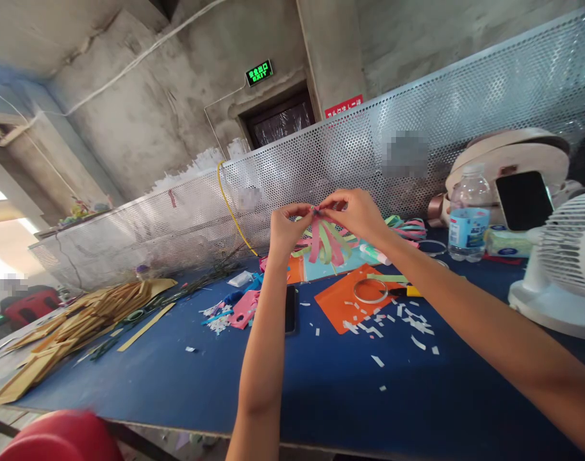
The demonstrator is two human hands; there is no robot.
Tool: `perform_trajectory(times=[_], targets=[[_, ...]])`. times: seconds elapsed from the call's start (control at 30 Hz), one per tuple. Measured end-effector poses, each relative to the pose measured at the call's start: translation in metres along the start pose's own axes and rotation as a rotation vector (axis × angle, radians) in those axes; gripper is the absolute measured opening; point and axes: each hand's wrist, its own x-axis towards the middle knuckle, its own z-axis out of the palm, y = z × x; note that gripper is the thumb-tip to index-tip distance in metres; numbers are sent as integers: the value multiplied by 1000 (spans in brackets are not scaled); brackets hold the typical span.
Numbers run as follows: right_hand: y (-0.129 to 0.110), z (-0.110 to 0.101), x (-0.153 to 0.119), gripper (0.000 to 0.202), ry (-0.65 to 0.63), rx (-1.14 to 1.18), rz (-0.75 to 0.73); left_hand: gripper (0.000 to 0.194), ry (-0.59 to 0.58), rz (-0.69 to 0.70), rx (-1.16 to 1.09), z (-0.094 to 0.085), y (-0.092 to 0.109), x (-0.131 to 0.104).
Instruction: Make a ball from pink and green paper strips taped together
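Both hands meet in front of me, raised above the far part of the blue table [340, 397]. Between them hangs a bunch of pink and green paper strips [327, 243], its loops dangling down. My left hand [288, 225] pinches the gathered top from the left. From the right, my right hand [352, 210] pinches the same top with thumb and fingers. The exact join at the fingertips is too small to make out. Below lie an orange paper sheet [340, 298], a metal ring [370, 291] and a glue stick [375, 254].
A white fan [568, 256], a water bottle [469, 214] and a beige bag [508, 153] stand at right. White paper scraps [412, 320] are scattered about. A dark phone [291, 310] lies by my left forearm. Yellowish strips [90, 314] pile up at left. A perforated metal panel [292, 173] runs behind.
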Motion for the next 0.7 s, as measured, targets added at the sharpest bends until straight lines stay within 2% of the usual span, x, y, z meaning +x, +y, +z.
perform_trajectory(times=[0.33, 0.7], targets=[[4, -4, 4, 16, -46, 58, -95, 9, -5, -11, -16, -2, -2, 1], [-3, -6, 2, 17, -36, 1, -66, 9, 8, -7, -3, 0, 2, 0]])
